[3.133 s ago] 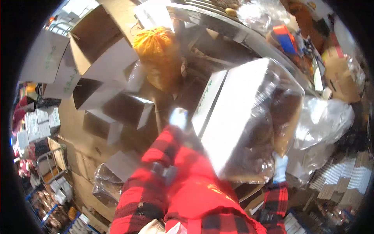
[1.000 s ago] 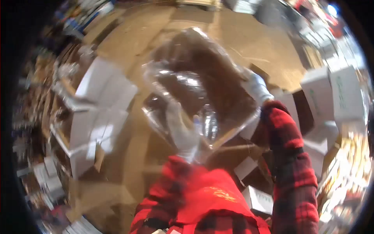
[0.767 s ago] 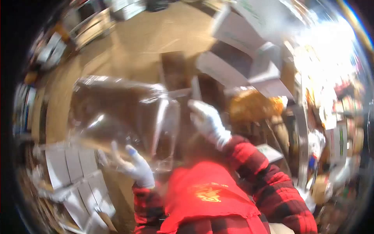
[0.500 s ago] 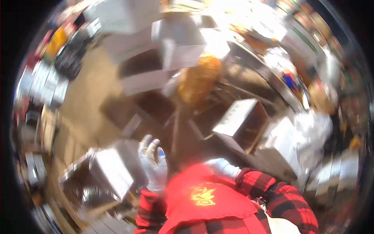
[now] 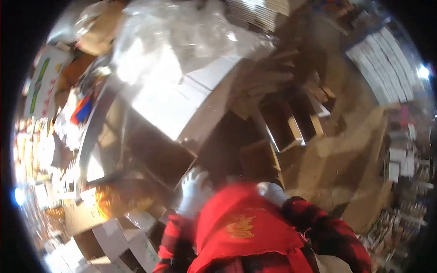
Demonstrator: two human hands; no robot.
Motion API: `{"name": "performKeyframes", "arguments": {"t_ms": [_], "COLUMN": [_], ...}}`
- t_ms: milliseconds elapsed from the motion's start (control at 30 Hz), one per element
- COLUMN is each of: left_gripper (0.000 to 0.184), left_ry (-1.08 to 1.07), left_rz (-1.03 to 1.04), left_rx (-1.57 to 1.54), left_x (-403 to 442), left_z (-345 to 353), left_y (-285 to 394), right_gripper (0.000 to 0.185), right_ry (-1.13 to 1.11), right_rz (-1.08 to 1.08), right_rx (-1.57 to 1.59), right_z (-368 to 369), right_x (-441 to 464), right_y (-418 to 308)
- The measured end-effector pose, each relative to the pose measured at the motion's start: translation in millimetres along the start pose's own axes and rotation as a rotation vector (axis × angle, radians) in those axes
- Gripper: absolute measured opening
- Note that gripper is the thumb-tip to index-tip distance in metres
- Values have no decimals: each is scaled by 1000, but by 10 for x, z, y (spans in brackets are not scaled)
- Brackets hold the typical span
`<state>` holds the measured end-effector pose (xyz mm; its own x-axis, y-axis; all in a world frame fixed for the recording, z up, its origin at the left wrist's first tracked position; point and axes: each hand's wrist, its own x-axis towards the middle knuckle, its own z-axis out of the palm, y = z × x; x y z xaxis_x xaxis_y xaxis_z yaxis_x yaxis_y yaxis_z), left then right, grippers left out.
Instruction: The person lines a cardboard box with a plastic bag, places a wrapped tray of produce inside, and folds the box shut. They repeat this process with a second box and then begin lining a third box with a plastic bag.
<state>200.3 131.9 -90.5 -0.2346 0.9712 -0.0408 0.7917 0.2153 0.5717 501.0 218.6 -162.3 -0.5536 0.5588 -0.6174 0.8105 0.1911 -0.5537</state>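
My left hand (image 5: 193, 191), in a pale glove, is beside the red apron (image 5: 246, 214) near the edge of a dark brown cardboard box (image 5: 159, 154). Its fingers look apart, and I see nothing held in them. On the other side of the apron is my right hand (image 5: 272, 193), also gloved. Its fingers are partly hidden and blurred. Ahead of both hands stands a box with a white top (image 5: 168, 109) and a brown side in shadow.
Crumpled clear plastic (image 5: 182, 36) covers the far end of the white box. Narrow open cartons (image 5: 284, 125) stand on the brown floor (image 5: 337, 168) at right. An orange bag (image 5: 120, 200) and several white cartons (image 5: 109, 236) lie at left. White stacked bundles (image 5: 382, 66) are at far right.
My view has swung round to the right. The plastic and white box, earlier at right, are now ahead; the orange bag has shifted from ahead to the left. My left hand sits slightly lower.
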Motion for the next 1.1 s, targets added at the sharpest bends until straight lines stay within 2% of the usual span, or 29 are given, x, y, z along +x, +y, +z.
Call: {"name": "performKeyframes", "arguments": {"t_ms": [67, 133, 200, 233, 267, 300, 333, 367, 400, 433, 467, 500, 533, 600, 667, 700, 733, 800, 833, 867, 933, 967, 1000, 1033, 1067, 1100], "left_gripper": [37, 38, 50, 59, 69, 75, 82, 64, 81, 81, 80, 80, 80, 79, 77, 76, 76, 77, 78, 78, 69, 64, 65, 67, 67, 70], "left_ry": [-26, 146, 142, 168, 192, 182, 170, 160, 144, 125, 115, 90, 128, 143, 74, 41, 19, 58, 77, 89, 89, 127, 163, 160, 112, 156], "left_rz": [58, 56, 153, 183, 216, 193, 161, 169, 227, 217, 213, 214, 293, 365, 166, 256, 244, 172, 70, 60, 143, 212, 211, 168, 193, 168], "left_rx": [87, 207, 614, 672, 735, 723, 713, 601, 692, 704, 719, 757, 713, 710, 440, 503, 534, 500, 188, 169, 463, 643, 608, 603, 671, 617], "left_x": [672, 1400, 2010, 2198, 2363, 2491, 2582, 2585, 2579, 2562, 2570, 2590, 2599, 2562, 2518, 2548, 2559, 2576, 2565, 2559, 2559, 2561, 2540, 2545, 2569, 2570], "left_z": [53, 136, 286, 321, 323, 381, 387, 309, 307, 297, 301, 325, 380, 446, 478, 458, 454, 492, 547, 539, 476, 448, 424, 426, 415, 471], "left_y": [-196, -311, -735, -853, -901, -936, -959, -819, -854, -825, -781, -787, -815, -867, -895, -889, -874, -840, -866, -891, -912, -921, -945, -928, -875, -950], "right_gripper": [25, 25, 20, 20, 17, 14, 17, 18, 18, 16, 24, 38, 50, 70, 59, 52, 43, 35, 29, 23, 19, 22, 26, 32, 31, 26], "right_ry": [-1, -14, 7, -2, 46, 88, 238, 273, 329, 219, 12, 39, 183, -99, -101, -87, -271, -464, -195, 83, 208, 281, 350, 197, 200, 115], "right_rz": [77, 138, 18, 35, 148, 262, 204, 208, 312, 398, 213, 425, 663, 762, 711, 708, 614, 520, 483, 438, 597, 504, 405, 511, 502, 491], "right_rx": [80, 145, 88, 108, 202, 302, 264, 71, 126, 192, -211, -48, 229, 56, -119, -165, -164, -173, -145, -129, -106, -111, -122, -96, 78, 80], "right_z": [117, 381, 746, 823, 893, 1000, 817, 1477, 1513, 1549, 1728, 2261, 1990, 1833, 2471, 2342, 2305, 2431, 2485, 2376, 2073, 1861, 1642, 1287, 967, 568], "right_x": [-107, -159, -100, -48, 58, 186, 339, 585, 851, 1108, 1394, 1765, 1995, 2556, 2998, 3106, 3249, 3194, 3024, 2842, 2259, 1852, 1423, 1102, 791, 546], "right_y": [308, 670, 1133, 1239, 1324, 1423, 1175, 1873, 1903, 1997, 2184, 2535, 2149, 1840, 2019, 1899, 1940, 2239, 2413, 2469, 2382, 2337, 2298, 2108, 1923, 1639]}}
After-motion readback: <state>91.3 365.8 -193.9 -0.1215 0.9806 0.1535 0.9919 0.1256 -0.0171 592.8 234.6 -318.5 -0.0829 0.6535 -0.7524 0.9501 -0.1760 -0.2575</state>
